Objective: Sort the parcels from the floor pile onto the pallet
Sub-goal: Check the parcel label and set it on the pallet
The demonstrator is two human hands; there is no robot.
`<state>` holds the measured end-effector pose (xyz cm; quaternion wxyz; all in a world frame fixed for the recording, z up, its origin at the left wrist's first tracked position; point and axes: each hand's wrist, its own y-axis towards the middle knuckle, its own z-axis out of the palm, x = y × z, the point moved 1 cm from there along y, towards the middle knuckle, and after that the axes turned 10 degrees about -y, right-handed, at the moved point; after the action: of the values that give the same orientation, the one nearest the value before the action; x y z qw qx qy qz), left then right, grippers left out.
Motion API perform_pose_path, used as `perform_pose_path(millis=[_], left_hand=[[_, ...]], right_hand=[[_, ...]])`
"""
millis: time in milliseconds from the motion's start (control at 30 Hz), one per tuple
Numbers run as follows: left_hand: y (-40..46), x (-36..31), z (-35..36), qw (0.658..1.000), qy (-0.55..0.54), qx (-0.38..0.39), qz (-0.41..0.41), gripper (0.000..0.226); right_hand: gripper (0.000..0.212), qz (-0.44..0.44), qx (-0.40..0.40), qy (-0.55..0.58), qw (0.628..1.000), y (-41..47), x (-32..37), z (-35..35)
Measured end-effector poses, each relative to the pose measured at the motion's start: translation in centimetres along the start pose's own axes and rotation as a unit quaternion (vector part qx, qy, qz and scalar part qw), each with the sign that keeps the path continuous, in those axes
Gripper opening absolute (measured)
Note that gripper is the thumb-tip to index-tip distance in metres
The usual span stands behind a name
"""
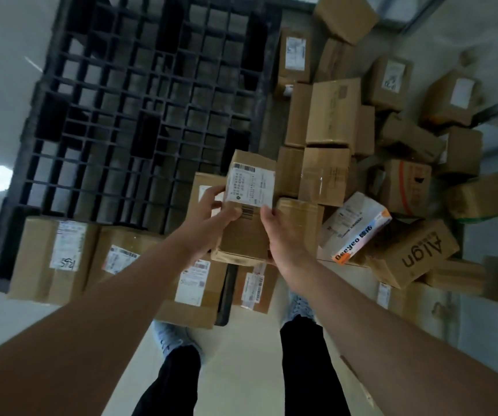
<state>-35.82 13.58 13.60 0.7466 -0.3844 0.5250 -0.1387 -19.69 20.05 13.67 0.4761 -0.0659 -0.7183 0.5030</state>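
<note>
Head view, looking down past both forearms. I have one small brown parcel (pixel 249 205) held up between the hands, over the near right corner of the black grid pallet (pixel 139 94). Left hand (pixel 211 210) wraps the left edge, fingers curled onto the label face. Right hand (pixel 283 232) is flat against the right side, fingers reaching underneath; how far they curl there I cannot tell.

Handling, my judgement: rigid taped cardboard, corners square, likely light since it sits easily in this grip. The glossy white label (pixel 250 187) looks slippery, so bare card and the bottom edge are the better hold. Contents unknown; I would set it down, not drop it.

Around it: a row of labelled boxes lies along the pallet's near edge, one marked by hand (pixel 54 259), one beside it (pixel 121 259), another (pixel 198 291) under my wrists. Most of the grid beyond is bare. To the right, the floor pile (pixel 391 139) is a jumble, with a white and orange carton (pixel 355 226) leaning tilted and a box printed "Algn" (pixel 415 253) beside it. The near row stands in the way of a low approach; I would carry over it. My shoes (pixel 175 337) stand close to the pallet edge.
</note>
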Motion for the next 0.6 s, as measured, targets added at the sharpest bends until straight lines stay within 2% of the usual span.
perform_pose_path(millis=[233,367,500,600], left_hand=[[-3.1,-2.6,-5.9,0.998,0.041,0.032,0.023,0.052],[-3.5,-3.0,-8.4,0.999,0.047,0.005,0.028,0.058],[-3.4,-2.7,-10.2,0.996,0.059,-0.036,0.058,0.059],[-2.8,-2.1,-11.7,0.994,0.062,-0.051,0.078,0.063]], right_hand=[[0.018,0.008,-0.042,0.031,0.999,-2.0,3.1,5.9],[0.027,0.011,-0.028,0.022,0.999,-1.0,4.0,7.8],[0.025,-0.003,0.005,-0.023,1.0,0.9,4.6,9.0],[0.034,-0.018,-0.002,-0.068,0.998,2.4,4.8,9.5]])
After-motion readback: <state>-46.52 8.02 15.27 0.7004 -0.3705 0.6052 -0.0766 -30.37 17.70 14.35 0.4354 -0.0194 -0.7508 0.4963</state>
